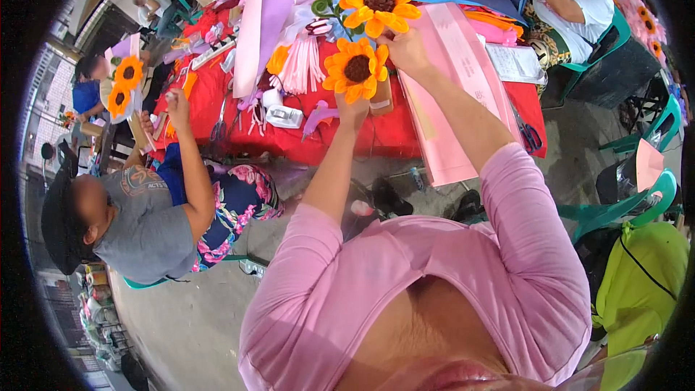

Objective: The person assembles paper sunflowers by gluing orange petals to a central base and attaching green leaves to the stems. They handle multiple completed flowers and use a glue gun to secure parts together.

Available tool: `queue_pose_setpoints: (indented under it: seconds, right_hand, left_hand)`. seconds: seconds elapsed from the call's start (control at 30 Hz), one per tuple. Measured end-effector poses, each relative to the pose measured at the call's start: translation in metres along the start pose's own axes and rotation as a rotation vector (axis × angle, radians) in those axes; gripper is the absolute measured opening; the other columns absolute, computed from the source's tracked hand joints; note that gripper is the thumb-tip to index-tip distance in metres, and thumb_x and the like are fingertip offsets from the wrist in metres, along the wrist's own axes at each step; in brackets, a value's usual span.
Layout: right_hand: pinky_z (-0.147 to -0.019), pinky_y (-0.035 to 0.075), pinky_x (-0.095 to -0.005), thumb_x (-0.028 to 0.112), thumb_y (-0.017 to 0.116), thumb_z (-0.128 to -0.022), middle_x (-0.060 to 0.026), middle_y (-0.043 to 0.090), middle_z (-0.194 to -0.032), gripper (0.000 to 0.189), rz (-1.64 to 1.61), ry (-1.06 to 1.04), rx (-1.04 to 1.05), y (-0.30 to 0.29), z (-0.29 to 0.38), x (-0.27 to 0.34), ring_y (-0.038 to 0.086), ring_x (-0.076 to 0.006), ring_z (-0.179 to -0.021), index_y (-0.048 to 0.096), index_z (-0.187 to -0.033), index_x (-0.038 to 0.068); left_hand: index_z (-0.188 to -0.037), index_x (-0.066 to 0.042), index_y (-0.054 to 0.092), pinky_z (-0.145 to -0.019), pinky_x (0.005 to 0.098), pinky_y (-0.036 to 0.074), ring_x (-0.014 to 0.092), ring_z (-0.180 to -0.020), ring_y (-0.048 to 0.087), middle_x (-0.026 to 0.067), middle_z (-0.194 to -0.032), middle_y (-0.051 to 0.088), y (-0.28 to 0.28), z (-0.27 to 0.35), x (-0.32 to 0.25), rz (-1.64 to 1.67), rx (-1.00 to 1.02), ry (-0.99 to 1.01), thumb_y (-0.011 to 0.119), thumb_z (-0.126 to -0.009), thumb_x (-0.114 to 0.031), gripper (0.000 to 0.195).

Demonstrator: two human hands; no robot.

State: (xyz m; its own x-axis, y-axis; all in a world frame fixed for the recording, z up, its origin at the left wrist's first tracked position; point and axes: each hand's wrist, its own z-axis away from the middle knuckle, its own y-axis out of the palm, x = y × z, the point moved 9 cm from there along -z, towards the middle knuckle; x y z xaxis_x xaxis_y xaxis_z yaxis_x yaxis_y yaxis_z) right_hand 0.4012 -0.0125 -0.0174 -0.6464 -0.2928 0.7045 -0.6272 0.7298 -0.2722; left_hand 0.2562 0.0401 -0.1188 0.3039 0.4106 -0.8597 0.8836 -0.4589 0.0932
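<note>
Two orange pipe-cleaner sunflowers with dark brown centres are held up over the table's near edge. The lower sunflower [357, 69] hides most of the fingers of my left hand [353, 108], which grips beneath it. Just behind the upper sunflower [379, 2] is my right hand [403, 49], its fingertips pinched at the flower's lower right edge. Green curled pipe-cleaner pieces [320, 6] stick out left of the upper flower. A brown block [381, 99] stands right of my left hand. Pink wrapping sheets [450, 119] lie under my right forearm.
The red-covered table [304, 146] holds a glue gun [319, 119], a white plug adapter [284, 117], pink pipe cleaners [302, 62] and scissors [529, 136]. A co-worker in grey [146, 217] sits at the left, holding sunflowers [125, 84]. Another person [570, 5] sits at the upper right.
</note>
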Motion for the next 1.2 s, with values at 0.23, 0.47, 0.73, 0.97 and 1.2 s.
queue_pose_setpoints:
  seconds: [0.23,0.47,0.73,0.97,1.2]
  right_hand:
    - [-0.058,0.045,-0.0356,0.018,0.065,-0.069,-0.0111,0.058,-0.069,0.019,-0.057,0.028,0.056,0.006,0.002,-0.004,0.057,-0.0282,-0.065,0.055,-0.075,0.003]
    - [-0.057,0.044,-0.0356,0.018,0.064,-0.069,-0.0111,0.058,-0.068,0.019,-0.055,-0.005,0.024,0.002,0.002,0.003,0.057,-0.0273,-0.064,0.055,-0.074,0.003]
    - [-0.054,0.043,-0.0353,0.025,0.064,-0.071,-0.0105,0.055,-0.060,0.024,0.102,0.004,0.066,0.000,-0.003,0.000,0.055,-0.0261,-0.058,0.054,-0.068,0.004]
    - [-0.054,0.043,-0.0322,0.015,0.066,-0.069,-0.0079,0.056,-0.061,0.017,-0.094,0.055,0.016,-0.003,0.000,0.005,0.055,-0.0223,-0.057,0.053,-0.068,0.003]
    - [-0.054,0.045,-0.0320,0.009,0.065,-0.066,-0.0066,0.058,-0.062,0.014,-0.002,0.008,0.042,-0.005,-0.003,0.001,0.057,-0.0200,-0.059,0.052,-0.067,0.002]
  left_hand:
    - [-0.096,-0.001,0.052,-0.074,0.0291,0.043,0.018,-0.085,0.055,0.0076,-0.092,0.057,-0.001,-0.001,-0.011,-0.178,0.009,0.007,0.061,-0.071,-0.009,0.028]
    - [-0.096,0.000,0.053,-0.074,0.0289,0.043,0.018,-0.084,0.056,0.0067,-0.090,0.058,-0.004,0.002,-0.006,-0.192,-0.037,0.073,0.059,-0.072,-0.008,0.026]
    - [-0.107,-0.003,0.045,-0.082,0.0280,0.041,0.016,-0.092,0.053,0.0056,-0.104,0.053,-0.001,-0.002,0.003,0.014,0.020,0.014,0.060,-0.074,-0.004,0.036]
    - [-0.105,-0.003,0.046,-0.081,0.0271,0.042,0.015,-0.093,0.052,0.0051,-0.103,0.053,-0.004,0.000,0.008,-0.094,0.048,0.045,0.058,-0.074,0.000,0.033]
    - [-0.105,-0.001,0.047,-0.079,0.0267,0.043,0.016,-0.090,0.054,0.0056,-0.100,0.055,-0.003,0.006,0.017,0.209,-0.114,-0.025,0.063,-0.071,0.000,0.038]
